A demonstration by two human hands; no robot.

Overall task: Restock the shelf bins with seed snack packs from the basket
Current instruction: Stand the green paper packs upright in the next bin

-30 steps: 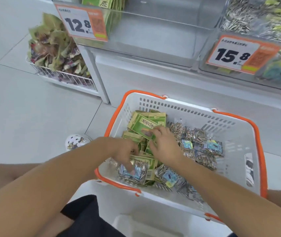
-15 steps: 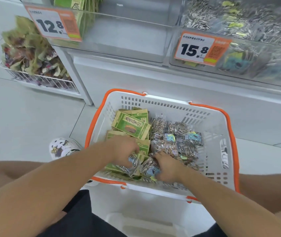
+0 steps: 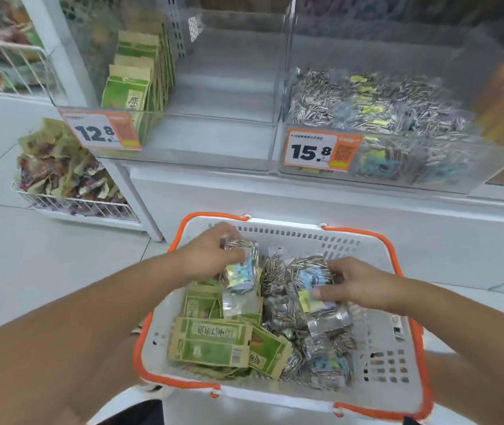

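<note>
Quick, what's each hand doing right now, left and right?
Left hand: holding a clear sunflower seed pack above the basket.
Right hand: gripping another seed pack in the basket.

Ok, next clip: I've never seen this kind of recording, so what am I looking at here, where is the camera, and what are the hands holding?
There is no machine here. The camera sits on a person's head, looking forward and down at their two bare hands.

Below is a white basket with an orange rim, holding green packs and clear seed packs.

The left hand holds one clear seed pack lifted above the pile. The right hand has its grip on another clear pack lying on the pile.

Behind the basket are clear shelf bins: one tagged 12.8 with green packs standing inside, one tagged 15.8 with clear seed packs.
</note>
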